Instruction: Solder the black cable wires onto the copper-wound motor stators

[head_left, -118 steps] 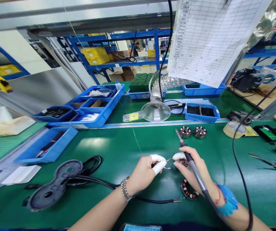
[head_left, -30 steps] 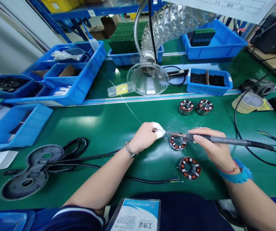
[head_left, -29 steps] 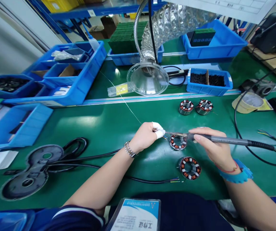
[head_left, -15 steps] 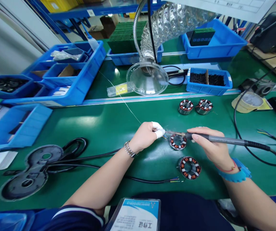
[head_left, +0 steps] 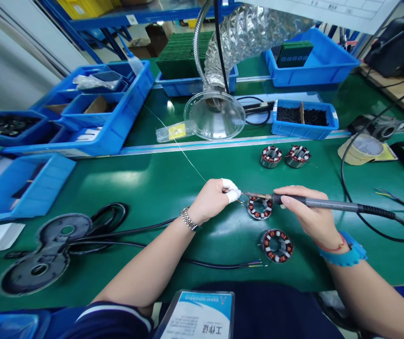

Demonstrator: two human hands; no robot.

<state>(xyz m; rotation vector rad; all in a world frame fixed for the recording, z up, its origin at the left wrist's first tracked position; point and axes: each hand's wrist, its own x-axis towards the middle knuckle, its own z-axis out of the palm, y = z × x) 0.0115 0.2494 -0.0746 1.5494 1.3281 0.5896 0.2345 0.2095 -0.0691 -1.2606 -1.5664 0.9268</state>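
Note:
My left hand [head_left: 214, 197], with white covers on thumb and forefinger, is closed in a pinch. A thin strand of solder wire [head_left: 192, 164] runs into it from the back left. Small coloured wire ends show just past the fingertips; their exact hold is hidden. In my right hand [head_left: 309, 212] is a soldering iron [head_left: 332, 205], held like a pen. Its tip points left and meets the left fingertips, just above a copper-wound stator [head_left: 259, 208]. A second stator [head_left: 277, 246] lies nearer to me, beside the stripped end of a black cable [head_left: 223, 266].
Two more stators [head_left: 271, 157] stand farther back, below a clear fume extraction hood [head_left: 215, 117]. Blue bins [head_left: 304, 129] line the back and left. A grey two-lobed housing [head_left: 46, 252] with cables lies left. The iron's cord [head_left: 343, 174] loops at right.
Both hands stay almost in place. The faint haze around the iron's tip has thinned. The whole view has shifted very slightly.

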